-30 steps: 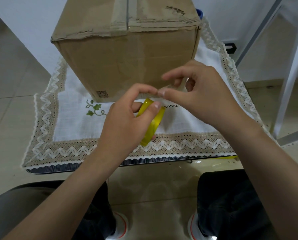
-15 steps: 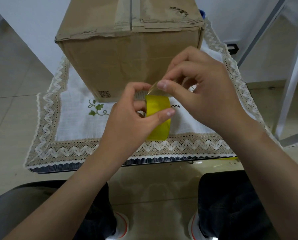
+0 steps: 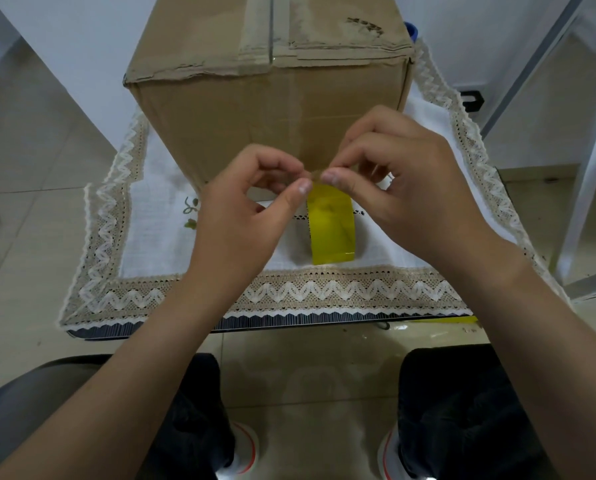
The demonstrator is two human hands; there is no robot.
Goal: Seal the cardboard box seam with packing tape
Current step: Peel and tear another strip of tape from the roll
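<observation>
box (image 3: 241, 109): brown | tape (image 3: 331, 230): yellow | tablecloth (image 3: 158, 216): white, beige zigzag lace border

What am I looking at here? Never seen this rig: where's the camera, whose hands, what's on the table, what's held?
There is no robot. A person wears one wide-angle camera on the head, so the single view looks forward and down over their own arms, with knees and shoes at the bottom. A cardboard box stands on a small table covered by a white lace-edged cloth; its top seam runs away from the camera. The left hand and right hand meet in front of the box. Their fingertips pinch the top of a yellow roll of packing tape, apparently picking at its loose end. No new tape is on the box yet.
</observation>
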